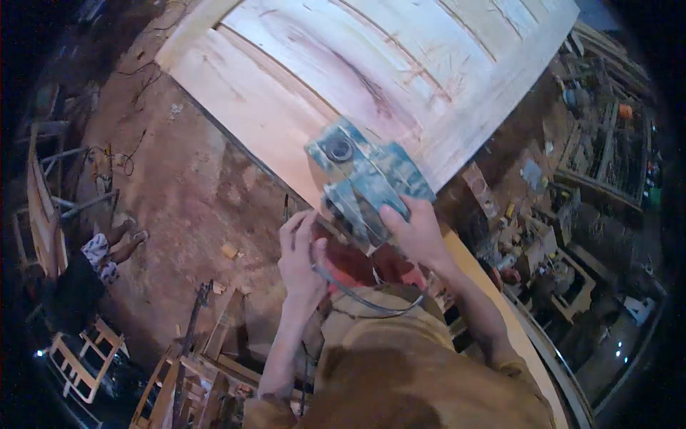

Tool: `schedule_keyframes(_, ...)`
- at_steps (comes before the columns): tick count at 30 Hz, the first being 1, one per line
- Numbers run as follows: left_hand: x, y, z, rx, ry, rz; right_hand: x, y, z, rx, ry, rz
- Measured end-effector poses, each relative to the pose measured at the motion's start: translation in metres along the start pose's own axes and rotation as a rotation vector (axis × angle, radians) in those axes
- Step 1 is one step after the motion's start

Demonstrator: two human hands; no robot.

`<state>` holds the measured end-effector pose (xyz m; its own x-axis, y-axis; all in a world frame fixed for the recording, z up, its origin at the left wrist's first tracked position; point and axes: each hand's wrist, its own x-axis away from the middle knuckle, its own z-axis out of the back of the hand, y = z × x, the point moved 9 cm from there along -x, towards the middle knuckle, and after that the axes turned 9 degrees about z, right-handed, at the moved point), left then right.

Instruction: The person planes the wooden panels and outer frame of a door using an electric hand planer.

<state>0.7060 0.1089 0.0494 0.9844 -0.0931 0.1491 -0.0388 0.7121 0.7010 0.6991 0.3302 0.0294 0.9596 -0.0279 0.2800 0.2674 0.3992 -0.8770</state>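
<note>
Power tool, blue-green and heavily worn or dusted, sits over the near corner of a panelled wooden door; probably a sander or planer, judging by the body shape. Right hand is wrapped around the rear of the housing, thumb lying along the upper side; the undersides of those fingers are hidden. Left hand is off the housing, just beside the door's near edge, its fingers loosely curled. A grey cable runs from beside this hand across the front of the person's clothing; not possible to tell whether the fingers grip it or merely lie near it. Contact between the tool's base and the wood is also hidden. Handling notes, by judgement: near a corner the tool may tip, so its base should bear flat, with weight on the part supported by wood. Even, light pressure along the grain should suit the pale boards; dwelling in one place could leave a hollow. Raised grooves and joints deserve a slower pass. The cable wants slack and a path clear of the base, and the left fingertips should stay well apart from the underside.
</note>
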Motion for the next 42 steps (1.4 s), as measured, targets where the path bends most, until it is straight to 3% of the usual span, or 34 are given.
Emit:
schedule_keyframes(2, 0.003, -0.019, 0.029, -0.023, 0.139, -0.018, -0.056, -0.019, -0.023, 0.004, -0.062, -0.012)
schedule_keyframes(4, 0.005, -0.056, 0.05, 0.035, 0.197, 0.202, -0.113, -0.039, -0.047, 0.021, -0.055, 0.02)
schedule_keyframes(7, 0.005, -0.08, 0.074, 0.019, 0.311, 0.216, -0.19, -0.085, -0.079, 0.041, -0.023, 0.094)
schedule_keyframes(12, -0.001, -0.104, 0.098, 0.09, 0.359, 0.337, -0.316, -0.14, -0.138, 0.13, -0.029, 0.119)
schedule_keyframes(15, -0.008, -0.119, 0.106, 0.127, 0.388, 0.366, -0.381, -0.184, -0.168, 0.107, 0.03, 0.304)
schedule_keyframes(20, -0.028, -0.144, 0.115, 0.187, 0.383, 0.415, -0.487, -0.237, -0.223, 0.106, 0.052, 0.413)
schedule_keyframes(24, -0.073, -0.135, 0.138, 0.176, 0.44, 0.358, -0.471, -0.313, -0.223, 0.194, 0.017, 0.408)
schedule_keyframes(30, -0.088, -0.14, 0.184, 0.174, 0.525, 0.275, -0.516, -0.274, -0.246, 0.121, -0.026, 0.457)
schedule_keyframes(31, -0.083, -0.149, 0.194, 0.16, 0.578, 0.239, -0.493, -0.269, -0.23, 0.232, 0.138, 0.547)
schedule_keyframes(32, -0.076, -0.155, 0.203, 0.146, 0.621, 0.2, -0.476, -0.231, -0.225, 0.16, 0.087, 0.335)
schedule_keyframes(33, -0.07, -0.16, 0.205, 0.145, 0.578, 0.171, -0.429, -0.21, -0.208, 0.15, 0.095, 0.316)
schedule_keyframes(35, -0.057, -0.189, 0.205, 0.364, 0.496, 0.353, -0.338, -0.163, -0.175, 0.129, 0.109, 0.277)
schedule_keyframes(37, -0.045, -0.196, 0.206, 0.198, 0.365, 0.368, -0.215, -0.132, -0.132, 0.043, 0.06, 0.061)
schedule_keyframes(39, -0.033, -0.191, 0.155, 0.019, -0.066, 0.145, -0.114, -0.088, -0.084, 0.111, -0.022, -0.121)
schedule_keyframes(40, -0.029, -0.185, 0.142, 0.022, -0.084, 0.134, -0.067, -0.067, -0.063, 0.1, -0.041, -0.218)
schedule_keyframes(42, 0.005, -0.133, 0.085, -0.043, -0.35, -0.196, 0.025, -0.005, -0.021, 0.222, 0.043, -0.317)
